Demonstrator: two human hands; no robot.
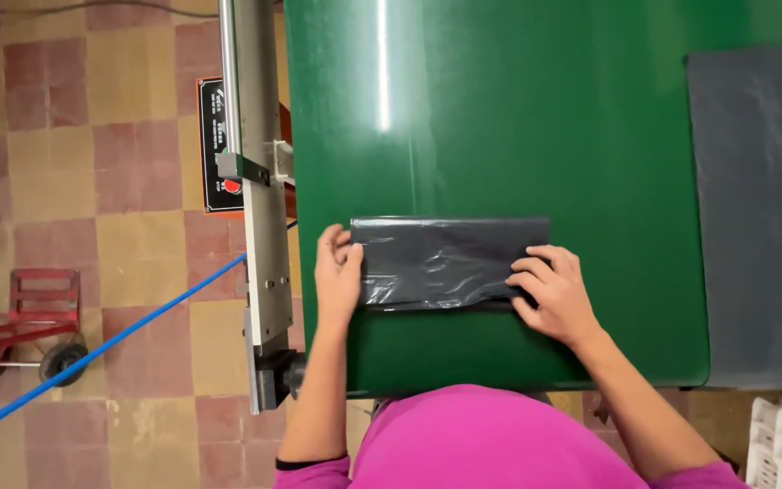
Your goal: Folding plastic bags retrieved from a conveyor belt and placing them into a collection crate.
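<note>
Lying between both flat, open-palmed grips, left hand (338, 274) and right hand (555, 293): folded black plastic bag (445, 263), seemingly pressed.

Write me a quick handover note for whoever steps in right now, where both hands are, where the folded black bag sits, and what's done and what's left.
Left hand: flat on the left end of the folded black plastic bag, fingers over its edge, no closed grip.
Right hand: flat on the bag's right end, pressing down.
Bag: lies across the green table, near its front edge, wrinkled.
Grey sheet: flat on the table at the far right, untouched.
Done: bag folded into a flat strip.
Left: creases remain in the bag, and it is not yet with the grey sheet.
</note>
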